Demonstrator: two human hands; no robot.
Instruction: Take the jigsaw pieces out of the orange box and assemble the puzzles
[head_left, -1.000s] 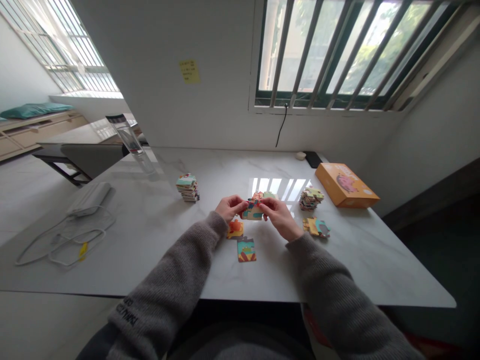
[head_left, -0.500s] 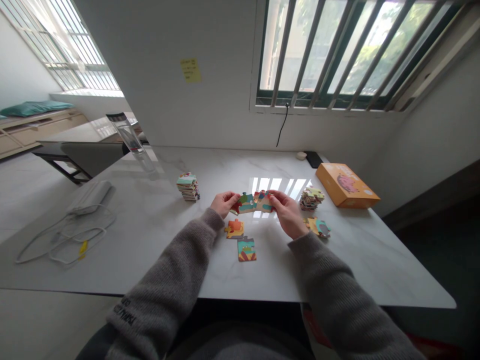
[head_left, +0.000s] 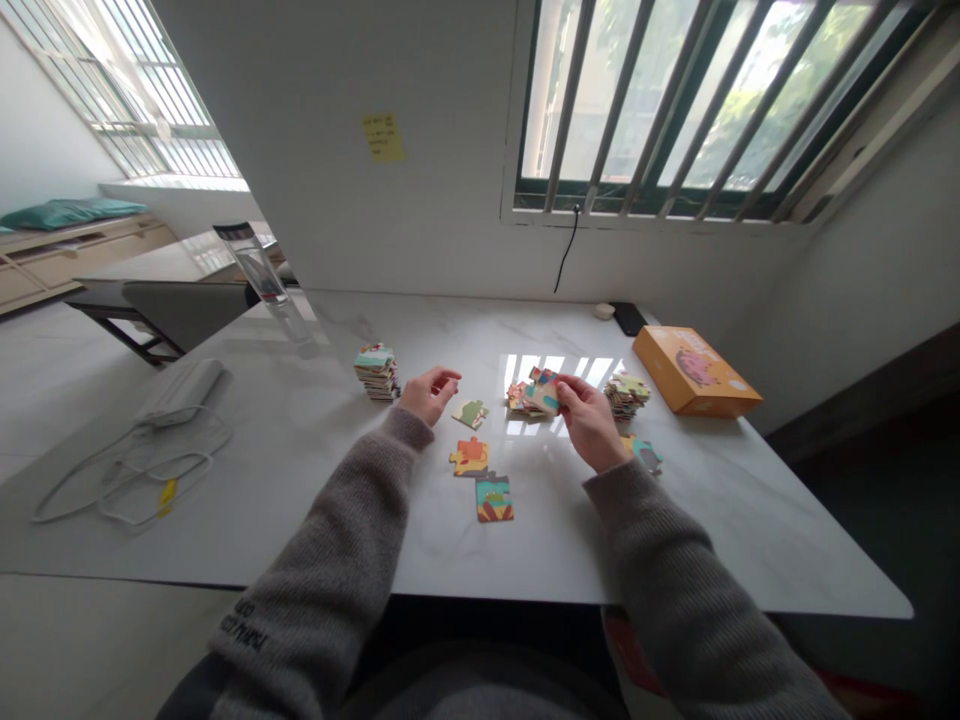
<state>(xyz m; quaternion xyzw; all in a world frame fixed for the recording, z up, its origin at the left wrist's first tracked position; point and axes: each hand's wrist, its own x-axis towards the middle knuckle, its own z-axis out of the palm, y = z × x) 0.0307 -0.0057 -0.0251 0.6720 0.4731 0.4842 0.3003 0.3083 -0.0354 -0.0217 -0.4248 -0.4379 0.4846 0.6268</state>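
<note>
My right hand [head_left: 589, 420] pinches a puzzle piece [head_left: 543, 392] coloured cream, teal and red, just over a small pile of puzzle pieces [head_left: 519, 399]. My left hand [head_left: 431, 394] holds nothing; its fingers are apart, above the table between the left stack and a green-and-cream piece [head_left: 471, 413]. Nearer me lie an orange-and-yellow piece [head_left: 470, 457] and a teal piece with red and yellow [head_left: 494, 498], set corner to corner. Partly behind my right wrist rests a yellow-and-grey piece [head_left: 646, 456].
Stacks of puzzle pieces stand at left [head_left: 376, 372] and right [head_left: 627, 396]. An orange box [head_left: 695, 369] and a black phone-like object [head_left: 628, 319] sit at the right. A white device [head_left: 187, 390] with cables, and a clear bottle [head_left: 255, 265], are at the left.
My left hand has let go of its piece and drawn back to the left. The right hand still holds its piece, now tilted. The pile and the green-and-cream piece have come into view.
</note>
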